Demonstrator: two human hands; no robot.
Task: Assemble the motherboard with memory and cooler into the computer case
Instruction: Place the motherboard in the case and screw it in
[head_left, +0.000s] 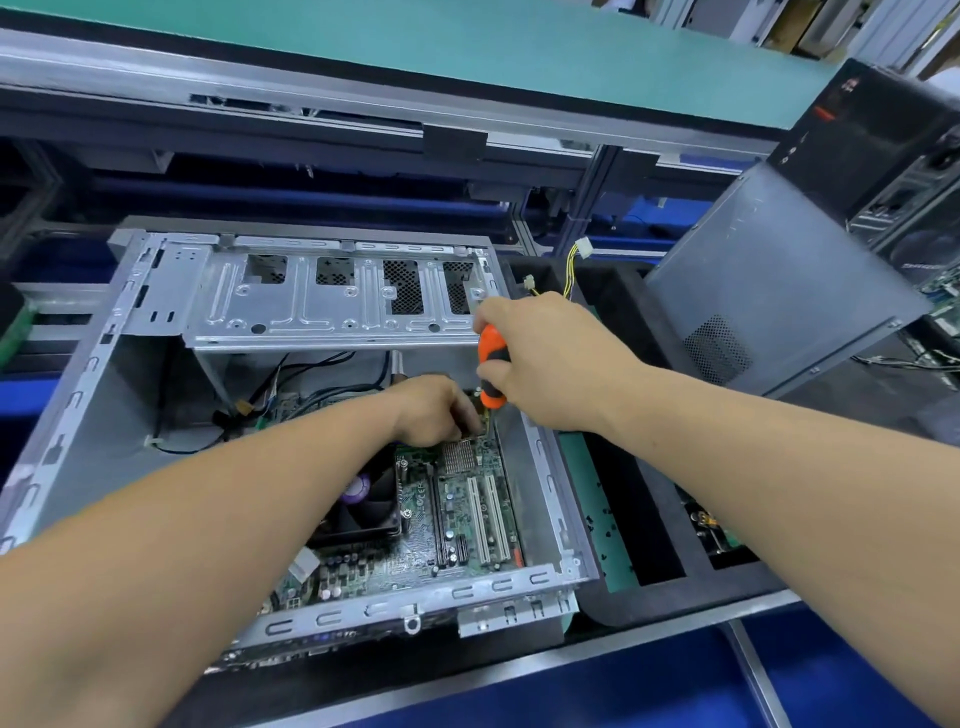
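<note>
- The open computer case (93, 364) lies on its side in front of me, and the motherboard (415, 551) sits flat on its floor, filling the near right part of the inside.
- On the board I can see the cooler (363, 506) with its black fan and purple hub label, partly under my left forearm, a small finned silver heatsink (460, 456) beyond it, and two white expansion slots (488, 519) running beside the case's right wall.
- Black cables (311, 369) loop across the far left of the case floor, under the metal drive cage (332, 291) that spans the far end.
- My left hand (434, 410) reaches down to the far right corner of the board, fingers curled and pinching at something small there; I cannot tell what, since my fingers hide it.
- My right hand (545, 358) is wrapped round the orange and black screwdriver (492, 366), held nearly upright, its tip going down just beside my left fingertips.
- To the right of the case stands a black foam tray (654, 499) with deep compartments; a green board (592, 509) lies along the nearest compartment, next to the case wall.
- A yellow and black cable with a white plug (577, 260) rises behind my right hand.
- A second grey case (769, 291) leans tilted at the far right, with a black tower (878, 135) behind it.
- A green-topped shelf (467, 41) runs across above the bench.
</note>
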